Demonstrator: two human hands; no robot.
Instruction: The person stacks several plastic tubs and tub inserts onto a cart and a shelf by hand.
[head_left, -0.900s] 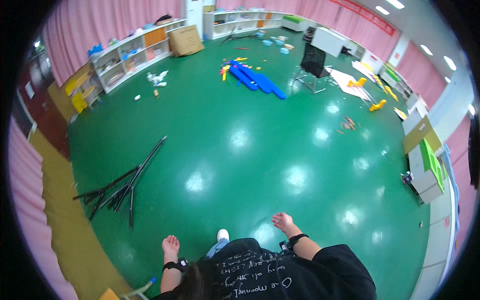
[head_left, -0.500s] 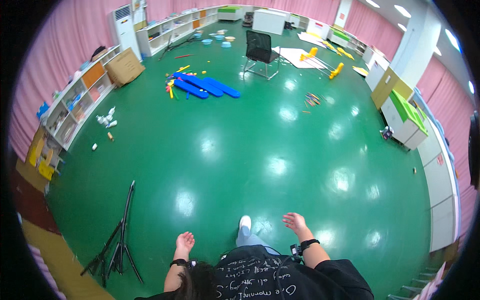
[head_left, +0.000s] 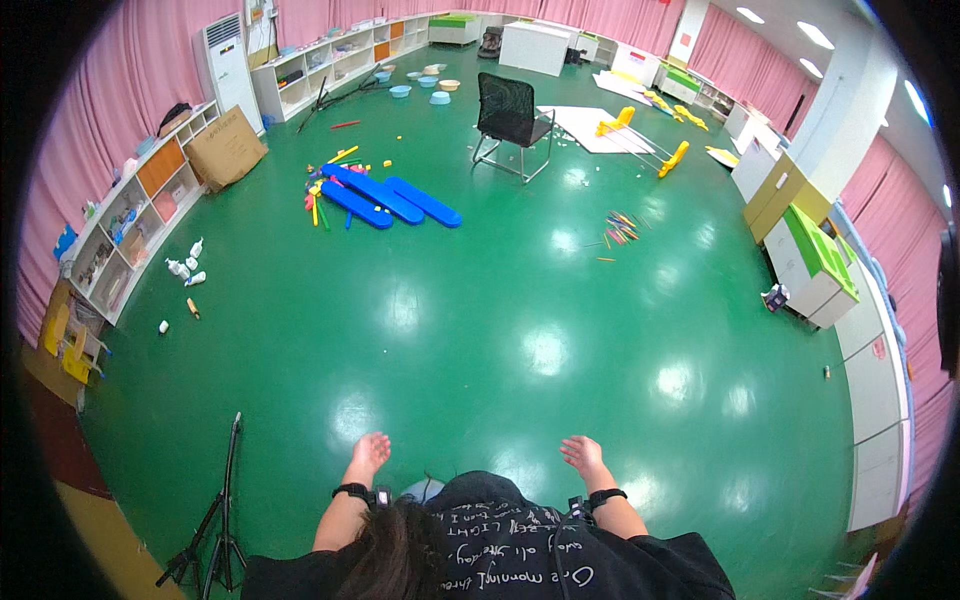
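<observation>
My left hand (head_left: 371,452) hovers over the green floor (head_left: 470,400), fingers loosely apart and nothing in it. Level with it on the other side, my right hand (head_left: 582,454) is open too, and holds nothing. Each wrist wears a black strap with a small device on it. Neither hand touches anything. Nearest to my left arm is a black tripod stand (head_left: 228,500) with spread legs. Farther ahead lie long blue boards (head_left: 375,195) beside a heap of small coloured pieces, and a scatter of coloured sticks (head_left: 622,230).
A black mesh chair (head_left: 508,110) stands ahead, near white boards and a yellow-ended rack (head_left: 640,145). White bottles (head_left: 188,265) lie at left before a low shelf (head_left: 125,230) and a cardboard box (head_left: 228,150). Basins (head_left: 440,98) sit far back; green-topped cabinets (head_left: 810,255) line the right.
My view has shifted forward, so the tripod and floor items appear lower. My left hand has risen in view; my right hand stays about level. The white shoe has gone from sight.
</observation>
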